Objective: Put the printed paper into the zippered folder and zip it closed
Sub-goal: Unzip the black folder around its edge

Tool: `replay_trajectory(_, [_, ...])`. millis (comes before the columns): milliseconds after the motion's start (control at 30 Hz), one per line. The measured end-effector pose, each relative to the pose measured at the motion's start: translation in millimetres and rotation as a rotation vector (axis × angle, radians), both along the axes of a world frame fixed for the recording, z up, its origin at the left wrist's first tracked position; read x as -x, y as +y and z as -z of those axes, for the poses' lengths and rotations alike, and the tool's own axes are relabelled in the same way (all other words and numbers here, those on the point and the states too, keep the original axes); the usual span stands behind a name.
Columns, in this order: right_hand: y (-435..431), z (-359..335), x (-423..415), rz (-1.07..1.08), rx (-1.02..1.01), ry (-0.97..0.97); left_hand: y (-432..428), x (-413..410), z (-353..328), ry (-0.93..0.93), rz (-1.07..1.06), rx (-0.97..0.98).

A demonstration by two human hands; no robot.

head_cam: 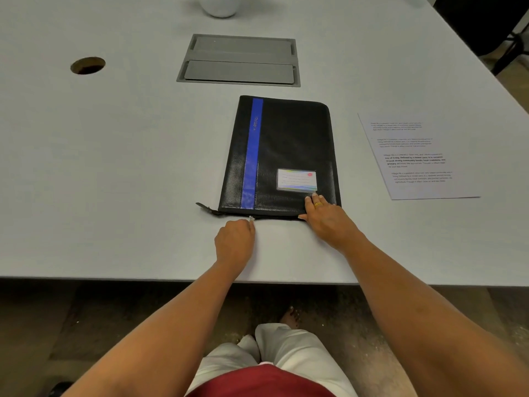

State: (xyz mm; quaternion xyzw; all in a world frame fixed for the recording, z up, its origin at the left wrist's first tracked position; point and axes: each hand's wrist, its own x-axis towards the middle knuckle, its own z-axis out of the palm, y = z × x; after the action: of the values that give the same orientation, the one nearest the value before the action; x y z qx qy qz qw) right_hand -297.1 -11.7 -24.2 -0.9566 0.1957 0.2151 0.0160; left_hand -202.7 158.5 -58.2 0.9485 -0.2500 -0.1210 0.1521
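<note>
A black zippered folder (pixel 289 147) with a blue stripe and a name-card pocket lies flat on the grey table, closed cover up. Its metal zipper pull (pixel 251 218) sits on the near edge, about a third along from the left. My left hand (pixel 235 242) is closed, pinching that pull. My right hand (pixel 326 217) presses flat on the folder's near right corner, fingers spread, a ring on one finger. The printed paper (pixel 418 156) lies flat on the table to the right of the folder, apart from it.
A grey cable-box lid (pixel 239 60) is set into the table behind the folder. A round cable hole (pixel 88 65) is at the far left. A white rounded object (pixel 219 5) stands at the far edge. The table's near edge (pixel 114 277) runs below my hands.
</note>
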Motion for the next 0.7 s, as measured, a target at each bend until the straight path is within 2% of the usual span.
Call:
replay_trajectory(100, [2.2,1.6,-2.2,0.007,-0.002,-0.008,1.3,1.2,-2.6,-0.002,-0.022,0.013])
replay_trajectory(267, [2.5,3.3,-2.0,0.024,-0.022,-0.005,30.9,-24.6,-6.3,-0.006,-0.174,0.031])
replay_trajectory(567, [0.7,4.4,-1.0,0.036,-0.036,-0.022,44.9,-31.7,-0.8,-0.028,-0.136,0.047])
replay_trajectory(700, [0.4,5.3,-0.4,0.052,-0.037,-0.010,47.5,-30.1,-3.5,-0.058,-0.051,0.001])
